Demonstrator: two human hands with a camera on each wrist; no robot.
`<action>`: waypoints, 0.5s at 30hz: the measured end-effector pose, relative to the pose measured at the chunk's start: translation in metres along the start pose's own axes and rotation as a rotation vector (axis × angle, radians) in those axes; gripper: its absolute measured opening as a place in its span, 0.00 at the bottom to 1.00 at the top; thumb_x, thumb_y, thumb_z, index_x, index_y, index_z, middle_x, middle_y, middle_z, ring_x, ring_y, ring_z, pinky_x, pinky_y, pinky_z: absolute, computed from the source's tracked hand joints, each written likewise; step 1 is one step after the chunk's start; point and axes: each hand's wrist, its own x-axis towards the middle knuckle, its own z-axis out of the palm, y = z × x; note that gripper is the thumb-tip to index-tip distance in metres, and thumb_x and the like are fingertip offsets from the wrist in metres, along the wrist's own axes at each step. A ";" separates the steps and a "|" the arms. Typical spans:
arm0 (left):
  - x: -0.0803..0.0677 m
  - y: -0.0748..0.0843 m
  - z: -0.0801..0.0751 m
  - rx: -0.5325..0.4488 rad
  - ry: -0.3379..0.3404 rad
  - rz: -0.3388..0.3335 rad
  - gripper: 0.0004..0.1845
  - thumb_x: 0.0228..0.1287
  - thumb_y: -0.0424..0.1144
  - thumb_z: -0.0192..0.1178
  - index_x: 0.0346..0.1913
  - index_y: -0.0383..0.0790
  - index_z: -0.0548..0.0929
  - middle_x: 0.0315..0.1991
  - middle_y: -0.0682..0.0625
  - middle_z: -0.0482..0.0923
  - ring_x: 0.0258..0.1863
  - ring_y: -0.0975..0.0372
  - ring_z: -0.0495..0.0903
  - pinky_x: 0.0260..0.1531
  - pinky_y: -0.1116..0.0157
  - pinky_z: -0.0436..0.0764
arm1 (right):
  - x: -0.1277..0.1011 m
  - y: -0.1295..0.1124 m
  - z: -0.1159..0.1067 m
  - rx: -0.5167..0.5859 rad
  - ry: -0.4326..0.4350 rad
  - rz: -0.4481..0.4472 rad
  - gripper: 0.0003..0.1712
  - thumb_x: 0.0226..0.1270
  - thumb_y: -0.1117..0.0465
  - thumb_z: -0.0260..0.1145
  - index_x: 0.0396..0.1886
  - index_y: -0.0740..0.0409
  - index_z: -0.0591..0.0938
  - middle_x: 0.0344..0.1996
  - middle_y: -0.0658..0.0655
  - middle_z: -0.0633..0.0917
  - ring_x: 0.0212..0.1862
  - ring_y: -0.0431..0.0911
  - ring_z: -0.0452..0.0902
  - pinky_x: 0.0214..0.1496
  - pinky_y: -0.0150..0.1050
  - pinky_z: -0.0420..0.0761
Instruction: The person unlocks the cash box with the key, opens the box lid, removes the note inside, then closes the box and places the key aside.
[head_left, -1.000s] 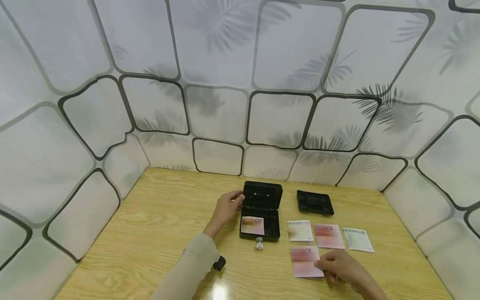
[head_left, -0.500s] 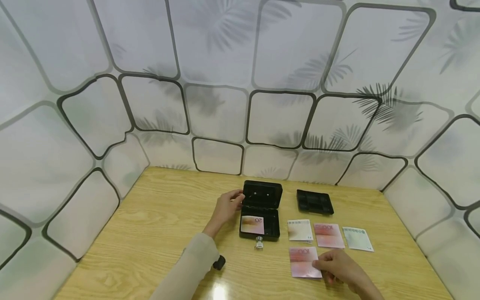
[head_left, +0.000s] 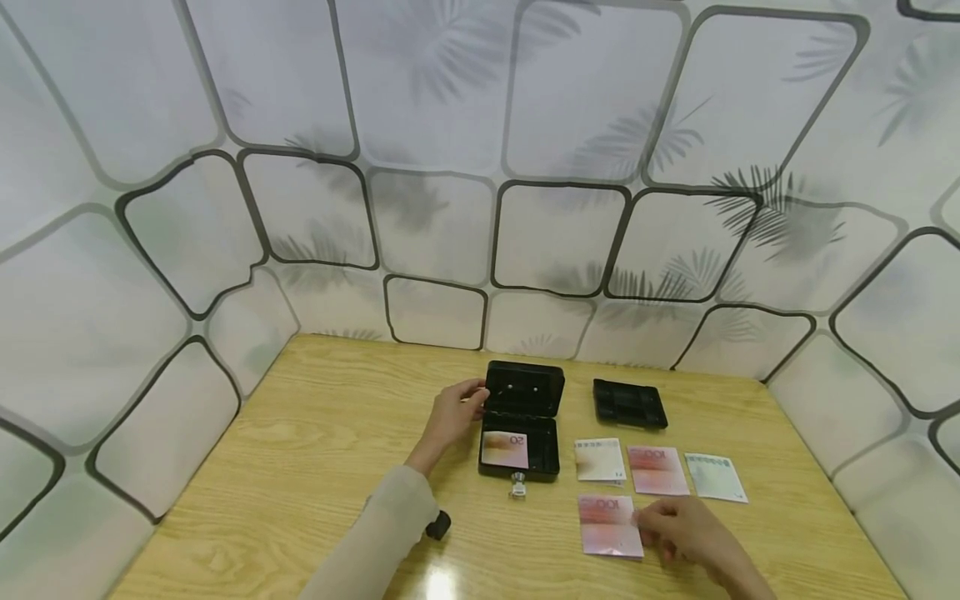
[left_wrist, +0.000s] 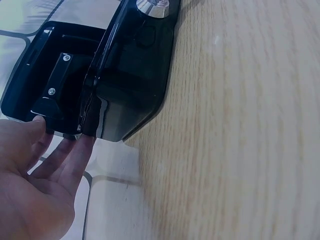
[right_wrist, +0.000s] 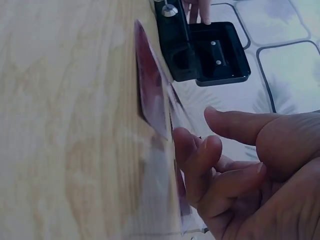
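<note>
A black cash box [head_left: 543, 454] stands with its lid [head_left: 525, 390] up, and a pinkish banknote [head_left: 505, 450] marked 20 lies inside. My left hand [head_left: 454, 411] grips the lid's left edge, thumb [left_wrist: 39, 122] at the rim and fingers behind. In front to the right lies a pink banknote [head_left: 609, 527] marked 100. My right hand [head_left: 692, 533] is beside that note's right edge; in the right wrist view its thumb [right_wrist: 235, 122] and fingers are apart, with nothing between them.
Behind the pink note lie a tan banknote [head_left: 599, 460], another pink 100 banknote [head_left: 658, 471] and a pale green banknote [head_left: 716, 477]. A black compartment tray [head_left: 630, 406] rests farther back. A silver lock knob [head_left: 518, 485] juts from the box front. Patterned walls stand behind the wooden table [head_left: 300, 467].
The right hand first slid the pink 100 note slightly left, then let go and drew back a little to the right. The left hand has stayed on the lid.
</note>
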 end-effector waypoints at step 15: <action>-0.001 0.001 0.001 -0.005 0.009 0.009 0.16 0.78 0.34 0.59 0.60 0.26 0.82 0.53 0.32 0.84 0.38 0.47 0.89 0.40 0.59 0.91 | 0.013 -0.044 -0.006 0.072 0.155 -0.033 0.21 0.78 0.56 0.64 0.54 0.72 0.84 0.38 0.57 0.88 0.26 0.46 0.78 0.18 0.31 0.66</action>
